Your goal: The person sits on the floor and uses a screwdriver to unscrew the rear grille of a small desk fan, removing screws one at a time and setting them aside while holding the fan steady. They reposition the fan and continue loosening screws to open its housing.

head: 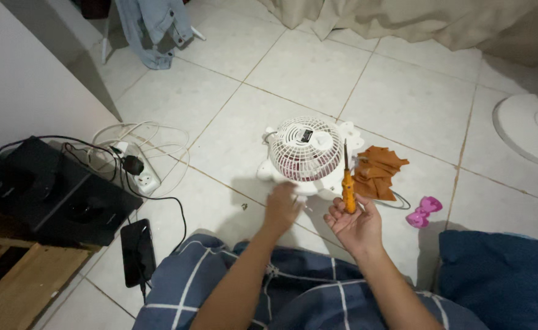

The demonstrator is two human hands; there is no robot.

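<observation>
A small white fan (307, 154) lies grille-up on the tiled floor in front of me. My right hand (356, 222) holds a screwdriver (347, 183) with an orange handle, its shaft pointing up along the fan's right side. My left hand (281, 206) reaches toward the fan's near edge, fingers bent, holding nothing that I can see. A brown cloth (379, 172) lies just right of the fan. A pink bow-shaped piece (424, 211) rests on the floor further right.
A white power strip (142, 173) with plugs and cables lies at left beside a black speaker box (67, 195). A black phone (137, 250) lies near my knee. A large fan's white base (529, 125) stands at right. A blue cushion (501, 275) sits at lower right.
</observation>
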